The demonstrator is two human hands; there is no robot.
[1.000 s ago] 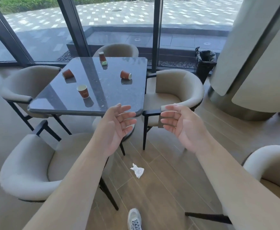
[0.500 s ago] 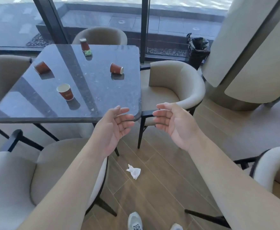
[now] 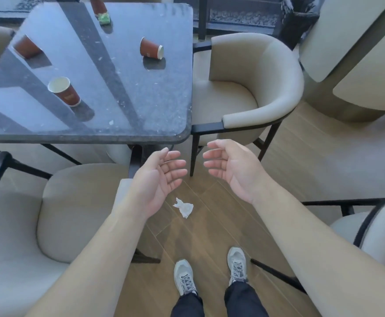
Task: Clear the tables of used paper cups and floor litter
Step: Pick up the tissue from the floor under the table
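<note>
— Hands first: what is differing from a second ago?

— Both are sitting lower in the view now, past the table's near edge and over the wooden floor [image 3: 212, 227]. The left hand [image 3: 158, 179] and right hand [image 3: 231, 167] are facing each other, palms inward, fingers loosely spread and gripping nothing. The crumpled tissue [image 3: 184, 207] is lying on the floor just below them, nearer the left wrist, untouched. Both grey shoes [image 3: 237, 264] are showing now, where only one was showing before.

— And the cups?

— Four are sitting on the dark table [image 3: 127, 92], as earlier. An upright cup [image 3: 64, 91] is standing near the left, its white inside looking empty. A tipped cup [image 3: 151, 48] is lying on its side towards the right edge, mouth pointing right. Another tipped cup [image 3: 26, 47] is lying far left. A far cup [image 3: 97, 5], partly cut off by the frame, is standing beside a green wrapper [image 3: 104, 19].

— Anything crowding the spot?

— A beige chair [image 3: 255, 88] is standing right of the table, another chair [image 3: 56, 213] is sitting at the left forearm, and a black bin [image 3: 298, 17] is standing far back; whether it is holding anything I cannot tell.
</note>
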